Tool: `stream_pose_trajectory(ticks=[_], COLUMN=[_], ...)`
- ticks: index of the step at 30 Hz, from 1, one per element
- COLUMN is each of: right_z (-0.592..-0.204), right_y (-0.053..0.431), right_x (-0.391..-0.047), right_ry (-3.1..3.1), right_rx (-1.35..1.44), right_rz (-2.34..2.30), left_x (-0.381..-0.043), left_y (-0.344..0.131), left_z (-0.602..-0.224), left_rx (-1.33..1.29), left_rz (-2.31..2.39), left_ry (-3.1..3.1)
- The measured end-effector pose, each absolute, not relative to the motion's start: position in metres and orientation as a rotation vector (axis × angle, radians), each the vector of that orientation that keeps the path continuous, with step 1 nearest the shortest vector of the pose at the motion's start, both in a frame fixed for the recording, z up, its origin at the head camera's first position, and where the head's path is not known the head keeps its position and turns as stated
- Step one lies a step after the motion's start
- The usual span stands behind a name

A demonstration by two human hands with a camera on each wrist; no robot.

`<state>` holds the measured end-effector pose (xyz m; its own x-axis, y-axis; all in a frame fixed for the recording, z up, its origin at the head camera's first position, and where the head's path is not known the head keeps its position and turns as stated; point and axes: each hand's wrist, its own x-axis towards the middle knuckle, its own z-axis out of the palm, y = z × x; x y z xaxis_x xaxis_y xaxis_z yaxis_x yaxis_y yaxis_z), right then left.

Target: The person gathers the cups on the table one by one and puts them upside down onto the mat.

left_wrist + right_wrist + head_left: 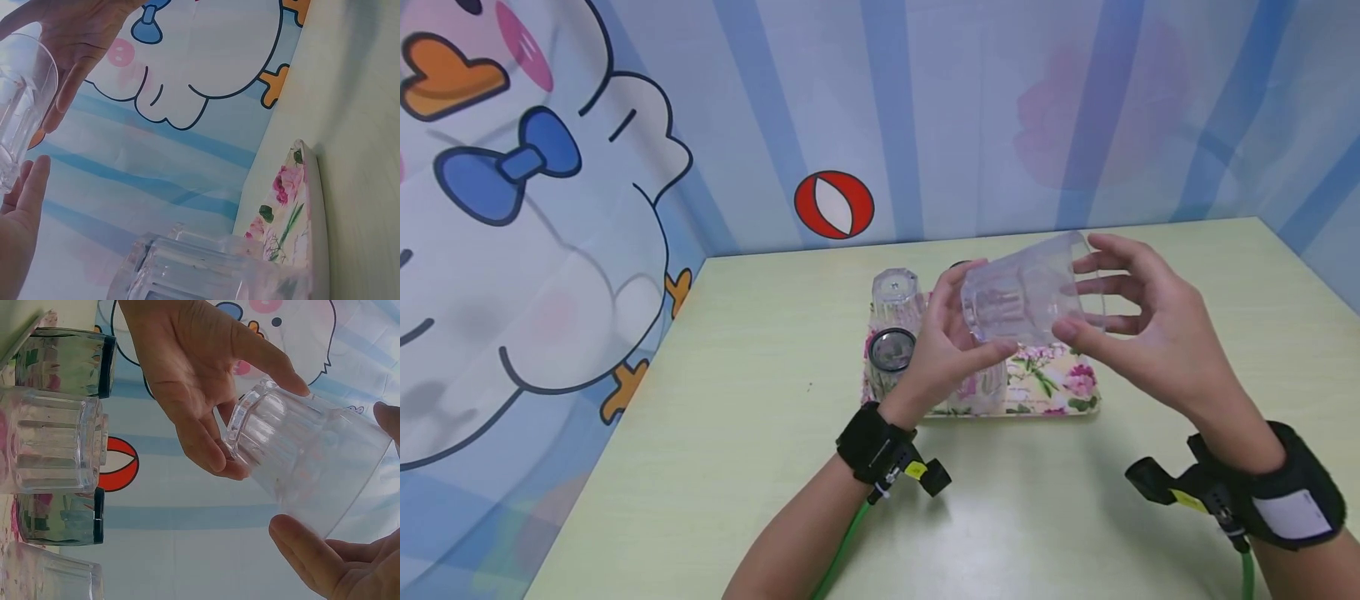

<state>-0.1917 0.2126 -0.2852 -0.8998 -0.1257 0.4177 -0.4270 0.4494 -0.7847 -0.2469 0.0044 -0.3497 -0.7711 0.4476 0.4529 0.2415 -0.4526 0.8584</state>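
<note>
A clear plastic-looking tumbler [1026, 292] is held in the air above the flowered tray [1052, 387], tilted onto its side. Its faceted base points toward my left hand [936, 350], whose fingers and thumb grip it there. My right hand [1168, 325] grips the wide rim end, thumb below and fingers spread at the far side. The right wrist view shows the same tumbler [306, 450] between both hands. On the tray stand a clear tumbler [895, 296], a dark-tinted tumbler [891, 350] and another clear tumbler [988, 387], the last partly hidden by my left hand.
In the right wrist view, two dark-tinted tumblers, one at the top [65, 362] and one lower [59, 515], stand among clear ones. The tray lies on a pale wood-grain table [737, 467]. A cartoon-printed cloth [955, 125] hangs behind. Green cables [842, 550] trail from the wrist cameras.
</note>
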Motion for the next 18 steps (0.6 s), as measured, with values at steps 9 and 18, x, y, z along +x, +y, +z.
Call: stream_pose_trajectory(ticks=[9,18], right_z=[-0.2856,-0.2864], right_y=[0.2110,0.2096], right_x=[-0.1913,-0.1908], right_ry=[-2.457,-2.473], right_rx=[0.444,0.451], right_rz=[1.422,1.423], left_x=[-0.2458,-0.2472], left_y=[0.0024,0.0000], left_z=[-0.3457,-0.3440], left_rx=[0.986,0.994], left_rz=[2.393,2.418], left_ry=[1.614,1.614])
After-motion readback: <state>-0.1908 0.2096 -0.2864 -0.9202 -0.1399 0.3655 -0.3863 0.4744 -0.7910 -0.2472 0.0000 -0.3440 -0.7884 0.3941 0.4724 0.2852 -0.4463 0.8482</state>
